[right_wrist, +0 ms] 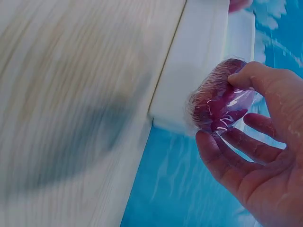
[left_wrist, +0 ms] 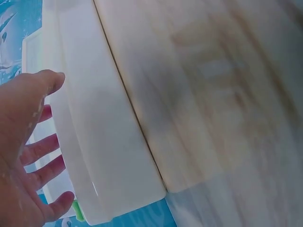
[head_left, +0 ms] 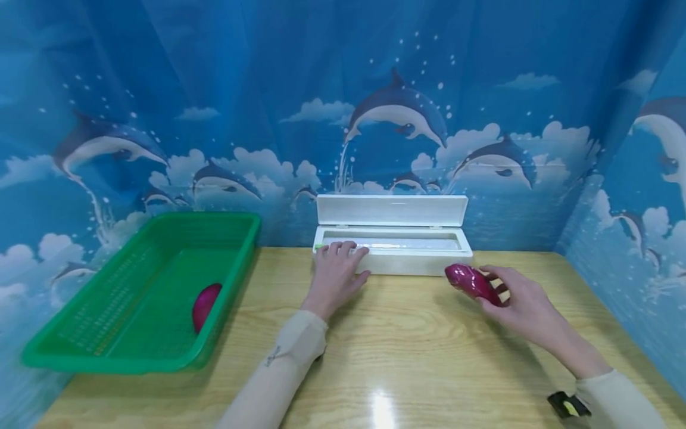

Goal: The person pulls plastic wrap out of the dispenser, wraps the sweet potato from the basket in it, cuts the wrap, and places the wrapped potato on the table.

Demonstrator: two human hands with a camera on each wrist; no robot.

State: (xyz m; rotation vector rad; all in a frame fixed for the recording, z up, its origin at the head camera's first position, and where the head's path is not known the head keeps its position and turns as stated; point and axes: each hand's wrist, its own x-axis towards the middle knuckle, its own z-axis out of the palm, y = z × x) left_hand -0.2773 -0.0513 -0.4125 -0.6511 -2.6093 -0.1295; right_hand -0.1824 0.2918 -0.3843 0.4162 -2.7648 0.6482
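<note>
In the head view, my right hand (head_left: 527, 307) holds a purple-red piece of produce (head_left: 473, 282) off the table, near the right end of a white box (head_left: 396, 262). The right wrist view shows clear cling film around this produce (right_wrist: 220, 97), with thumb and fingertips pinching it. The box is long and narrow, its lid (head_left: 391, 210) raised at the back and a pale, shiny strip inside. My left hand (head_left: 336, 277) reaches over the left part of its front rim, fingers spread and loosely bent. A green tab (left_wrist: 77, 211) shows near the little finger in the left wrist view.
A green plastic basket (head_left: 249, 250) stands on the left, with a purple-red round item (head_left: 205, 307) inside against its right wall. Light wooden tabletop (head_left: 396, 339) lies beneath. Blue dolphin-print curtains (head_left: 300, 71) hang behind and at the right.
</note>
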